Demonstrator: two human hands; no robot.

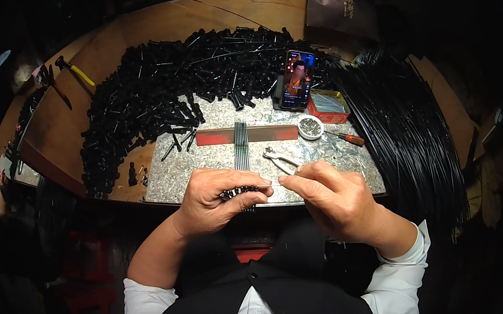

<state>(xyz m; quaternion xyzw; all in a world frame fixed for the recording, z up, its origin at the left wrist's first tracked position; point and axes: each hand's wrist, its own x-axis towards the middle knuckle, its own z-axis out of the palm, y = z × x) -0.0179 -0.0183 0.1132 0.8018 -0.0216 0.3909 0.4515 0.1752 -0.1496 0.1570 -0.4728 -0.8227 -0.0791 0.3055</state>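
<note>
My left hand point(209, 200) is closed around a cluster of small black pieces point(238, 191), whose ends show between thumb and fingers. A thin metal wire point(274, 186) spans the gap between my two hands. Its right end is pinched between the thumb and forefinger of my right hand point(338, 202); its left end meets the left fingertips. Just beyond the hands, several thin dark rods point(241, 147) lie side by side across a long red-and-brown bar point(216, 136). White-handled pliers point(282, 158) rest near my right fingers.
A heap of black tubular parts point(149, 100) covers the back left. Behind the bar stand a phone point(296, 89), a red box point(329, 107) of thin rods and a white bowl point(310, 128) of small metal bits. A screwdriver point(353, 140) lies beside long black strands point(415, 135).
</note>
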